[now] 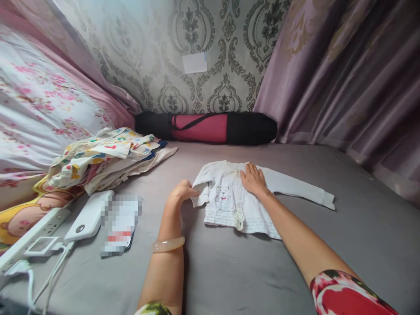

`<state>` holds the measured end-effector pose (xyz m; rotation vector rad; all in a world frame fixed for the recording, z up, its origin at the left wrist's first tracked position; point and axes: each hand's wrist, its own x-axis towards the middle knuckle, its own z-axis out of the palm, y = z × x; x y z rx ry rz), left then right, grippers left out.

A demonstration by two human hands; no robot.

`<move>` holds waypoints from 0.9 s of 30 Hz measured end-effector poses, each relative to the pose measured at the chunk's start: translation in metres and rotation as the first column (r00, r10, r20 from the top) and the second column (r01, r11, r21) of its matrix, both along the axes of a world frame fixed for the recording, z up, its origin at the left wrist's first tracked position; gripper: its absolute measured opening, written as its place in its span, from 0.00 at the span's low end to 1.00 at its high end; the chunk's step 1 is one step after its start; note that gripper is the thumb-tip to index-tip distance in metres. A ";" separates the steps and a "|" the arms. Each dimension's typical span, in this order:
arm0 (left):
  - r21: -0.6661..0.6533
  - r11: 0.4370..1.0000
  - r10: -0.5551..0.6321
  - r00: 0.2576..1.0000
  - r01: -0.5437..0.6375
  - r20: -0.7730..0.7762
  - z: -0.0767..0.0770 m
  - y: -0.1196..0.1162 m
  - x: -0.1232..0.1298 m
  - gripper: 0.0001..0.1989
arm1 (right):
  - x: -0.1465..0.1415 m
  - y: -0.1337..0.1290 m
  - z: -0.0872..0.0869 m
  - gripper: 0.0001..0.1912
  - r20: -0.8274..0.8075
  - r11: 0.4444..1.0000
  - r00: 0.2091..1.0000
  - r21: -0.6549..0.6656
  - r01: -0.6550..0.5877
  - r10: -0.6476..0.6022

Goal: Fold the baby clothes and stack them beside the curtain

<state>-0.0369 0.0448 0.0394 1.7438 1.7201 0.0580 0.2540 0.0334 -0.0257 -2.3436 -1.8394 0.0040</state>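
Note:
A small white long-sleeved shirt (223, 210) with a bear drawing lies on the grey sheet (229, 271). Its right-hand sleeve stretches out to the right, while the left-hand sleeve is bent down beside the body. My left hand (184, 191) pinches the edge of that bent sleeve, its fingers closed on the cloth. Flat on the upper part of the shirt, near the collar and front opening, rests my right hand (253, 179) with its fingers extended.
At the left are a pile of patterned clothes (108, 153), a white power bank (90, 215), a blurred-out phone-like item (120, 225), a power strip (36, 236) and cables. A black and red bag (200, 127) lies along the wall. Curtains (328, 74) hang at the right.

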 end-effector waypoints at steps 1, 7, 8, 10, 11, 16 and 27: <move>0.023 1.000 0.018 1.000 -0.018 0.010 -0.001 0.000 0.001 0.08 | 0.000 0.000 0.000 0.32 0.003 1.000 1.000 0.005 -0.001 0.001; 0.195 0.962 0.179 0.981 -0.190 0.074 0.005 -0.001 0.000 0.08 | 0.002 0.003 -0.005 0.32 0.038 1.000 0.999 0.011 0.002 -0.003; 0.185 0.958 0.200 0.974 -0.217 0.106 0.007 -0.002 0.000 0.10 | 0.002 0.003 -0.005 0.32 0.043 1.000 0.999 0.010 0.004 -0.005; 0.167 0.950 0.230 0.955 -0.262 0.190 0.008 -0.002 0.001 0.13 | 0.002 0.004 -0.005 0.32 0.051 1.000 0.999 0.006 0.004 -0.004; 0.176 0.944 0.238 0.945 -0.280 0.225 0.008 -0.001 0.001 0.15 | 0.002 0.004 -0.005 0.32 0.054 1.000 0.999 0.003 0.004 -0.005; 0.562 0.792 0.131 0.965 -0.239 0.226 0.003 0.003 0.003 0.14 | 0.001 0.003 -0.004 0.32 0.058 1.000 0.998 0.012 0.000 -0.001; 0.513 0.806 0.310 0.949 -0.294 0.057 -0.017 0.010 -0.009 0.15 | 0.001 0.002 -0.004 0.32 0.064 1.000 0.998 0.016 -0.001 0.000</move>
